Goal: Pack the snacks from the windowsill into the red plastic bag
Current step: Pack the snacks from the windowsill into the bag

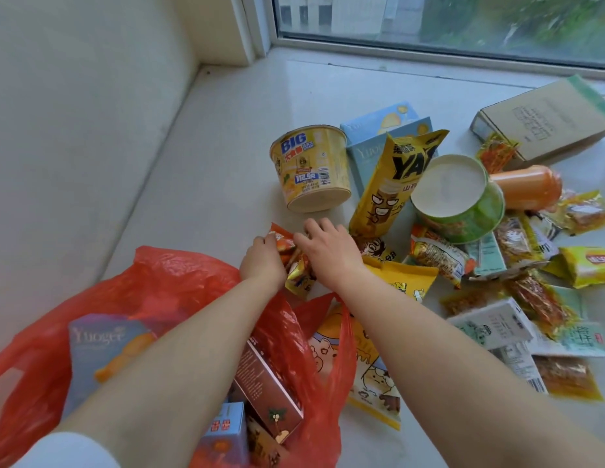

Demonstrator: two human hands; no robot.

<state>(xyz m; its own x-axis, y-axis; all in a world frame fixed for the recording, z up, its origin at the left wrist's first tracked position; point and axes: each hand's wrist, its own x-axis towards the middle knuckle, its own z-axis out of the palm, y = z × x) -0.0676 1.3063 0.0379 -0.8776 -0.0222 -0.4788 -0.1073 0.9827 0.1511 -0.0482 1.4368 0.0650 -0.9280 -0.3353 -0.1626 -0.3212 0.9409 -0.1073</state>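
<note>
Both hands gather small orange snack packets (287, 246) on the windowsill (227, 146) beside the red plastic bag (179, 275): left hand (262, 261) fingers clamped, right hand (328, 246) fingers curled over. Best scoop together, then drop inside.

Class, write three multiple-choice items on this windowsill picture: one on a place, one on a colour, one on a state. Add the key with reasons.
1. Where does the yellow BIG noodle cup lie?
A. in the bag
B. on the sill
C. on the cardboard box

2. What colour is the plastic bag?
A. red
B. blue
C. green

3. What is the left hand doing?
A. resting flat
B. gripping small snack packets
C. holding the bag's handle

Key: 1 B, it lies tipped on the sill; 2 A, red film shows; 3 B, fingers close on packets beside the right hand.
</note>
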